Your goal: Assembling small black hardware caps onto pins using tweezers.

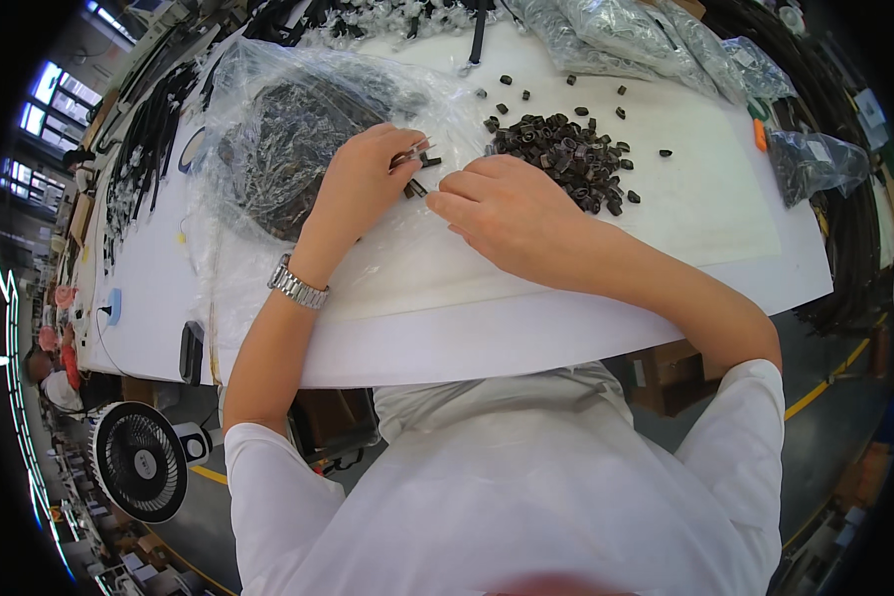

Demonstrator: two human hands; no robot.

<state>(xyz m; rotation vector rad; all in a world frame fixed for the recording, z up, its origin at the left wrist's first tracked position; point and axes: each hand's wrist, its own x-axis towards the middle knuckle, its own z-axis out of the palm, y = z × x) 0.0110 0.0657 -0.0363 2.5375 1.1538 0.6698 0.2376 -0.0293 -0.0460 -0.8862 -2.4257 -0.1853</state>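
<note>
My left hand (363,179) rests on a clear plastic bag (288,129) and pinches a thin cable end with metal pins (417,151) between thumb and fingers. My right hand (507,209) lies just to its right, fingertips holding a small black sleeve (417,188) close to the cable end. A heap of small black sleeves (566,154) sits on the white table (526,328) right behind my right hand. The bag holds a coil of dark cables (288,149). A metal watch (297,285) is on my left wrist.
More clear bags of parts (646,40) lie at the table's far edge, another bag (815,164) at the far right. Black cable bundles (144,129) hang at the left. A black device (192,351) lies on the near left edge. A fan (139,460) stands on the floor.
</note>
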